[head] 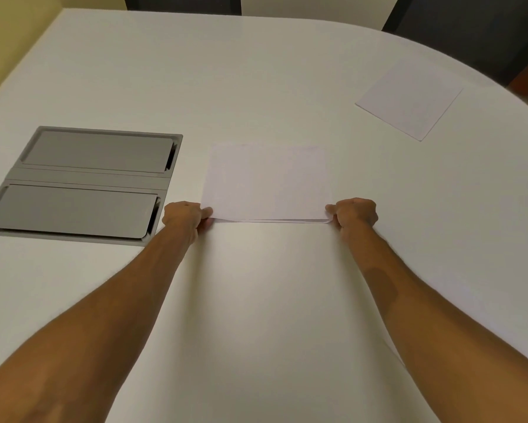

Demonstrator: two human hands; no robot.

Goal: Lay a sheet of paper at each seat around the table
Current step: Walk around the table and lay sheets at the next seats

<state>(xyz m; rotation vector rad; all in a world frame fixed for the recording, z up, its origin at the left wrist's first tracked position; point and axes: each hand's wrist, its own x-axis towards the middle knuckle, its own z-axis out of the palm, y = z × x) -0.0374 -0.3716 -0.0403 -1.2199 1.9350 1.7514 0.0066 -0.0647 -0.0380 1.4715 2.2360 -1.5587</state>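
Observation:
A small stack of white paper sheets (267, 181) lies flat in the middle of the white table (256, 300). My left hand (184, 216) pinches its near left corner, and my right hand (354, 215) pinches its near right corner. Both arms are stretched out across the table. The stack's near edge shows a few layered sheets. One single sheet (409, 100) lies apart at the far right, near the table's curved edge.
A grey recessed cable box with two closed flaps (82, 181) is set into the table at the left. Dark chair backs (470, 29) stand beyond the far edge. A yellow wall borders the far left.

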